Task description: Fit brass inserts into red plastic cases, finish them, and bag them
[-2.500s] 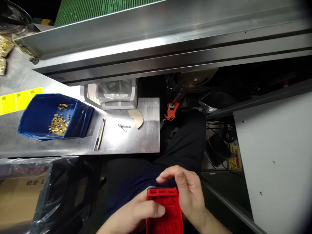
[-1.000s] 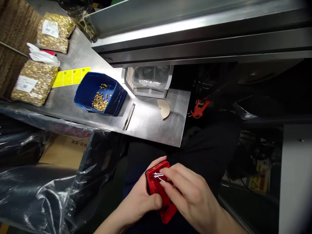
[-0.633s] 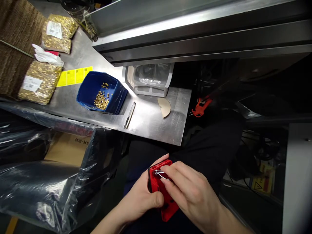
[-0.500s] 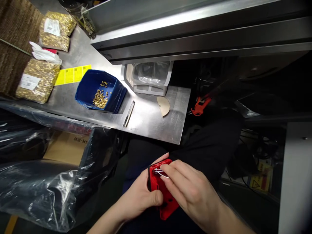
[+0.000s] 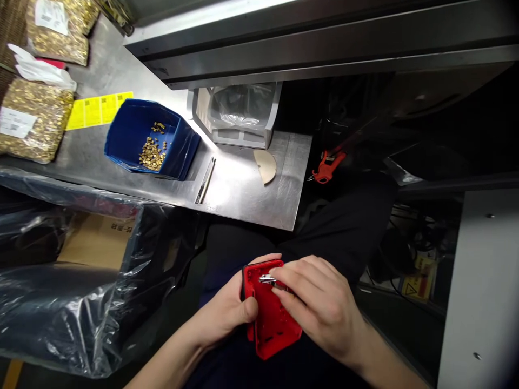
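Over my lap I hold a red plastic housing [image 5: 271,327], tilted with its open side up. My left hand [image 5: 227,313] is wrapped round its left edge, thumb on the inner face. My right hand [image 5: 320,305] lies over the housing's upper right, its fingertips pinched on a small shiny metal clip [image 5: 266,279] at the housing's top end. Part of the housing is hidden under my right fingers.
A steel bench [image 5: 243,189] carries a blue bin [image 5: 121,143] of small brass parts, a thin metal tool [image 5: 205,180], a tan half-disc [image 5: 264,165], a white lined holder [image 5: 237,113], yellow labels and bags of brass parts [image 5: 34,121]. Black plastic-wrapped boxes [image 5: 73,286] stand left; an orange tool [image 5: 326,165] hangs right.
The view has swung left and down since the earliest frame. My right fingers brought the metal clip onto the housing's top end and pressed closer; the housing has turned slightly in my left hand.
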`<action>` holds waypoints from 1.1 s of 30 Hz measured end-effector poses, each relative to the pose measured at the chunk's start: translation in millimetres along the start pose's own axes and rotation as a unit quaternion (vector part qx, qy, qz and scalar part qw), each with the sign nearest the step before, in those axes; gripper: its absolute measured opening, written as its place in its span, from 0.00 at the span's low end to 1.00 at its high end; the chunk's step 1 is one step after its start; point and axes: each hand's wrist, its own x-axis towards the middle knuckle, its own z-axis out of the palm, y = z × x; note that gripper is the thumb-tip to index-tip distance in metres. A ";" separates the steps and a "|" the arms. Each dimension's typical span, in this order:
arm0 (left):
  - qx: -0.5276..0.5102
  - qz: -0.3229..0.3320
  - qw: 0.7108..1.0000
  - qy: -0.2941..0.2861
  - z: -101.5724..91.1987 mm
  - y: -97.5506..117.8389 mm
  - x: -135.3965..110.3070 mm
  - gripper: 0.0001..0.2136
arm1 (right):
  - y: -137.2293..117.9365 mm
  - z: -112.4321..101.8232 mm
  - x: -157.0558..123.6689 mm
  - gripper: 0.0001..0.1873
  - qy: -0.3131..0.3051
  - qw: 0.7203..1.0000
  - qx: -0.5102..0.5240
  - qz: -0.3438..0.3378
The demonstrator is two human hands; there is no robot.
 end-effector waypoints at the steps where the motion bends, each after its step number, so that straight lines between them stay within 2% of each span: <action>1: 0.008 0.000 1.000 -0.005 -0.3 0.6 0.3 0.45 | -1.4 1.1 1.8 0.12 -0.006 1.000 -0.018 -0.017; 7: 0.024 0.004 1.000 -0.008 -1.0 2.4 -0.3 0.46 | -0.2 2.7 10.9 0.12 -0.030 0.998 -0.015 -0.058; 14: 0.018 0.017 1.000 -0.019 -1.1 0.5 -0.3 0.44 | -0.1 5.7 8.8 0.13 0.006 0.998 -0.006 -0.069; 19: 0.015 0.023 0.999 -0.033 -1.7 2.7 0.5 0.42 | 0.2 5.8 9.9 0.14 -0.001 0.997 -0.006 -0.081; 27: 0.011 0.007 0.999 -0.036 -3.8 1.6 0.6 0.44 | 2.9 4.5 11.8 0.12 0.005 0.993 -0.027 -0.116; 29: 0.023 0.001 0.999 -0.033 -3.7 1.7 -0.1 0.46 | 4.4 -1.6 10.3 0.12 0.052 0.997 0.006 -0.062; 31: 0.026 -0.008 0.999 -0.019 -3.6 0.8 -1.1 0.47 | 4.1 -9.5 7.5 0.11 0.147 0.986 0.045 0.071; 32: 0.023 -0.008 1.000 -0.010 -3.3 0.0 -1.4 0.48 | 2.7 -12.9 5.8 0.10 0.179 0.972 0.062 0.141; 33: 0.018 -0.003 1.000 -0.003 -2.8 -0.8 -1.6 0.48 | 0.2 -15.3 4.2 0.10 0.184 0.960 0.079 0.198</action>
